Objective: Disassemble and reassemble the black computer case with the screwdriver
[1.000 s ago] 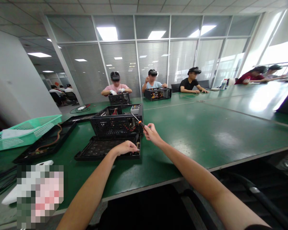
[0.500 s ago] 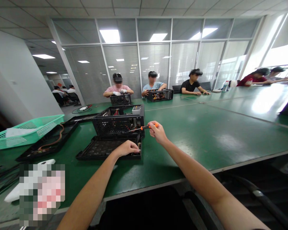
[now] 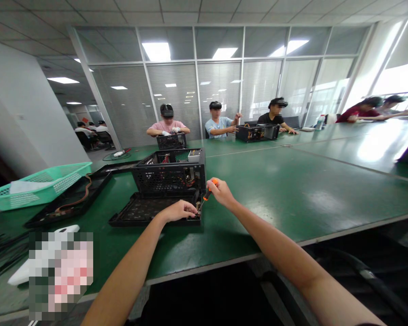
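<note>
Black rectangular panel (image 3: 146, 207) lay off the open black computer case (image 3: 163, 179), near side; right fingers (image 3: 212, 185) gripped an orange-and-black screwdriver (image 3: 207, 195) over the panel's right end, seemingly unfinished; left fingers' (image 3: 189, 208) hold was unclear.

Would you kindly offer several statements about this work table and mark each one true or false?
1. The right hand holds an orange-and-black screwdriver. True.
2. The screwdriver's tip points up at the ceiling. False: it points down, close to the left hand.
3. An open computer case stands beyond the black panel. True.
4. The left hand is inside the computer case. False: it is at the black panel's right end.
5. A mint-green plastic basket sits left of the computer case. True.
</note>
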